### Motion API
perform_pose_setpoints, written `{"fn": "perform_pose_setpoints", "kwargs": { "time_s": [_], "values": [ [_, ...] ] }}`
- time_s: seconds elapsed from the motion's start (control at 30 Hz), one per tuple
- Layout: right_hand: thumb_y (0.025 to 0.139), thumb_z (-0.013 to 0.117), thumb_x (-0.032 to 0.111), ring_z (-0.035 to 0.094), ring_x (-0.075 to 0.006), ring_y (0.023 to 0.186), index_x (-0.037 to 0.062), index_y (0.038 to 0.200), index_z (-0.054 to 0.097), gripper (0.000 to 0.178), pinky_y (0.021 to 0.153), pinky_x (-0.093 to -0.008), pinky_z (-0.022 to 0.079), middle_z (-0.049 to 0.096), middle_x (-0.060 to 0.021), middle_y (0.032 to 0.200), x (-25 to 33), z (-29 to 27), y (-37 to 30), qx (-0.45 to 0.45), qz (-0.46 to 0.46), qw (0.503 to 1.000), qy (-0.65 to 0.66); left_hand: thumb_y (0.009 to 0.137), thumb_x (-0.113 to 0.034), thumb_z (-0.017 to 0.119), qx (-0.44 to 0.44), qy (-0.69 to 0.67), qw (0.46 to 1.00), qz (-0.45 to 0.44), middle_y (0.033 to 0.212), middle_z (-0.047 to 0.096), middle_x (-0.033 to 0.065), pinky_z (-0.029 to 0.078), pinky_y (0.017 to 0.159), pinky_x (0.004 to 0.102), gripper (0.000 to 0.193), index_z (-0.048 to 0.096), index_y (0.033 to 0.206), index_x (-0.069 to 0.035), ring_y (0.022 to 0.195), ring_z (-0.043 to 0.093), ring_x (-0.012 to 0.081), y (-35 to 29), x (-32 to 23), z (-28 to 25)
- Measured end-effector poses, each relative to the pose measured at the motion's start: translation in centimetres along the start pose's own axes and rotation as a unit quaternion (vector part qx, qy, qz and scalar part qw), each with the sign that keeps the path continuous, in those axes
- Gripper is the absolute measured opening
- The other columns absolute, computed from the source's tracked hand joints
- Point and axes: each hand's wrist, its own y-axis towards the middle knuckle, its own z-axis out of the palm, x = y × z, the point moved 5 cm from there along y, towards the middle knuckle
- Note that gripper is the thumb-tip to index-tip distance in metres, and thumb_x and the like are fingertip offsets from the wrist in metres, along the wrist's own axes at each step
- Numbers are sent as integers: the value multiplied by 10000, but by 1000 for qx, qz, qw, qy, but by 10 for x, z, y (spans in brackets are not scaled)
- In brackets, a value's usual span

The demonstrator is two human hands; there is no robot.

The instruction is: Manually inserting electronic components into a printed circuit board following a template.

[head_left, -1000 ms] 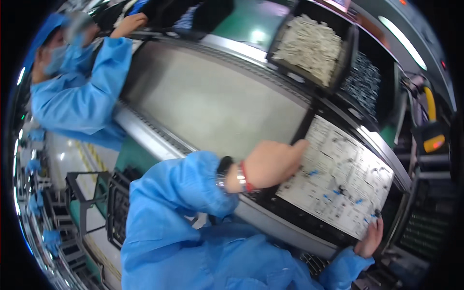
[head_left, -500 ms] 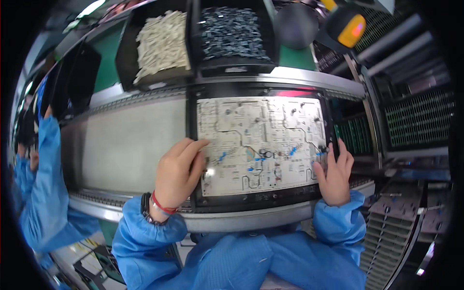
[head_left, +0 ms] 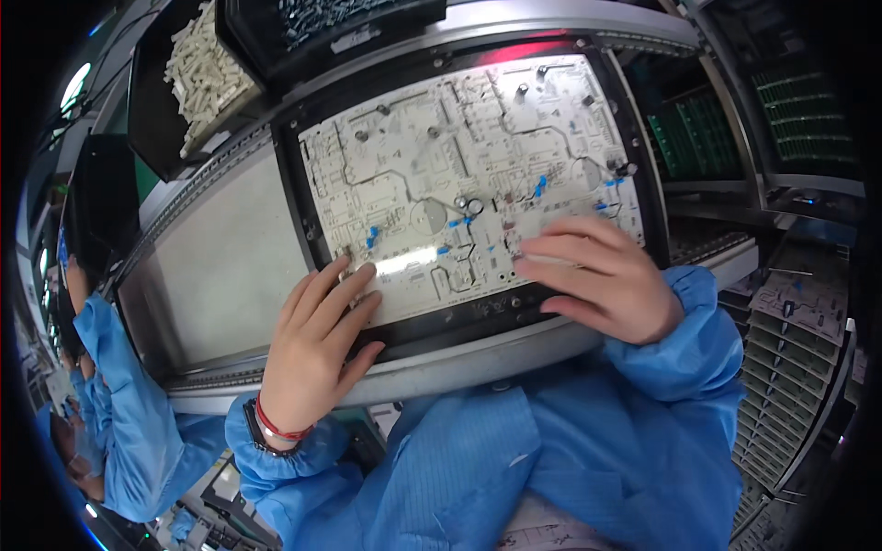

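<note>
A white circuit board (head_left: 501,106) dotted with small blue parts and dark round cylindrical parts lies in a black frame (head_left: 299,207). My left hand (head_left: 317,344) rests with outstretched fingers at the board's near left corner, fingertips touching or just above its edge. Over the near right part of the board, my right hand (head_left: 606,280) spreads its fingers and holds nothing; its fingertips cover some parts, and I cannot tell whether they touch. The frame sits on a rail-edged conveyor track (head_left: 216,248).
Behind the track stand a black bin of cream-coloured pieces (head_left: 197,78) and one of dark bluish pieces (head_left: 335,16). Slotted racks of boards (head_left: 781,395) stand at the right. A co-worker's blue sleeve (head_left: 138,395) is at the far left.
The view has tilted and come nearer the board. My right hand has moved from the frame's right edge inward over the board. My left hand has shifted to the near left corner, its fingers straighter.
</note>
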Motion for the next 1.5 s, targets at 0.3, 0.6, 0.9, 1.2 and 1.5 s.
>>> {"fn": "perform_pose_setpoints", "kwargs": {
  "time_s": [0.3, 0.6, 0.9, 1.2, 1.5],
  "values": [
    [607, 723, 162, 516, -226, 878, 123, 844, 675, 245, 733, -337, 433, 568, -1, 866, -7, 17, 31, 106, -194, 974, -46, 579, -103, 736, 34, -53, 998, -18, 1276, 524, 77, 417, 927, 429, 545, 607, 1107, -58, 1159, 482, 329, -14, 14, 0],
    [646, 696, 81, 556, -295, 946, 47, 905, 689, 261, 732, -379, 471, 657, -73, 959, -22, -39, 19, -45, -144, 989, -4, 565, -153, 717, 51, -10, 998, 28, 1226, 574, 30, 427, 863, 394, 476, 657, 1035, -101, 1097, 519, 298, -9, 20, -2],
    [619, 761, 167, 480, -361, 1087, 62, 1004, 671, 409, 915, -457, 392, 596, -129, 1071, -64, -57, -49, 61, 14, 998, -19, 532, -186, 722, -11, 85, 994, 75, 1013, 654, 8, 429, 769, 358, 396, 681, 917, -102, 885, 547, 235, 11, 13, -9],
    [603, 613, 7, 573, -337, 1032, 93, 862, 670, 279, 1030, -609, 272, 615, -88, 923, -55, -42, -54, -26, -29, 975, -217, 717, -9, 624, -110, -17, 992, 65, 1097, 599, 105, 429, 840, 375, 332, 632, 1044, -65, 1008, 520, 325, 52, 42, -32],
    [794, 522, -30, 598, -289, 990, 5, 999, 638, 237, 1007, -475, 340, 637, -143, 986, -22, -74, 1, -123, -11, 978, -171, 696, 68, 608, -283, 86, 955, 29, 1103, 592, 94, 428, 880, 393, 488, 578, 1153, -102, 1027, 509, 314, 70, 90, -21]
  ]
}}
